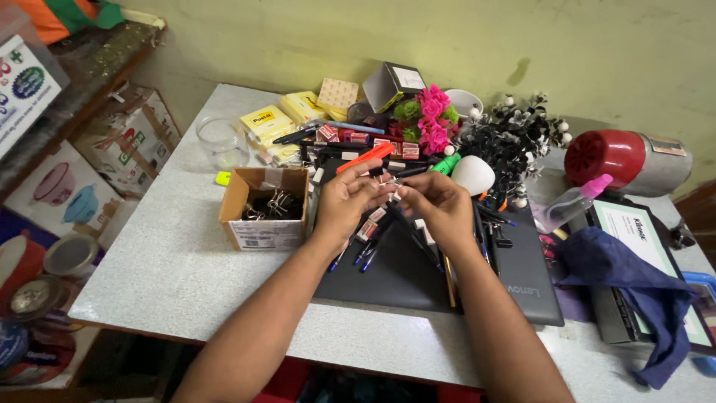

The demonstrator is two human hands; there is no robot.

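Both hands meet above the closed laptop (418, 269): left hand (344, 203) and right hand (440, 205) each pinch a small binder clip (389, 181). Light, stiff, springy metal; probably best gripped by its wire handles.

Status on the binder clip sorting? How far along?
Done: some binder clips already lie in the cardboard box. In hand: left hand and right hand pinch one small clip together. Left: pens, small red boxes and other clutter on the closed laptop.
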